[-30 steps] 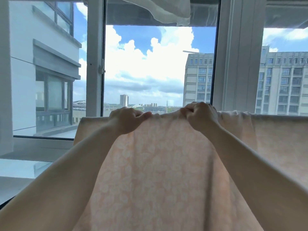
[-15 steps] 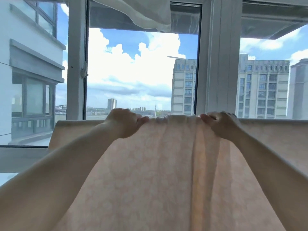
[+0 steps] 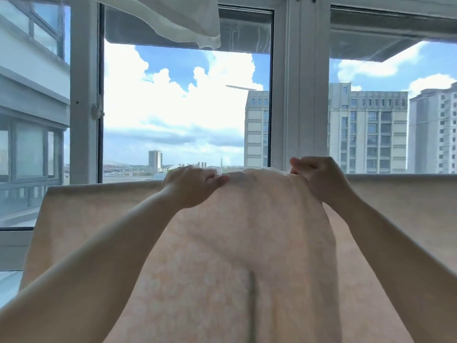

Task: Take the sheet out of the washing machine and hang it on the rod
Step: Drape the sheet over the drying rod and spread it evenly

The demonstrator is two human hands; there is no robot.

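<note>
Two hands grip one peach sheet (image 3: pixel 237 243): left hand (image 3: pixel 190 188), right hand (image 3: pixel 319 180) pinching top edge.

- No text, label, brand, number or sign could be read anywhere in the head view.
- The sheet (image 3: pixel 247 243) carried only a pale leafy pattern — no lettering.
- The buildings (image 3: pixel 366 129) beyond the window (image 3: pixel 299 95) showed plain facades; any signage there was perhaps too small and blurred to make out.
</note>
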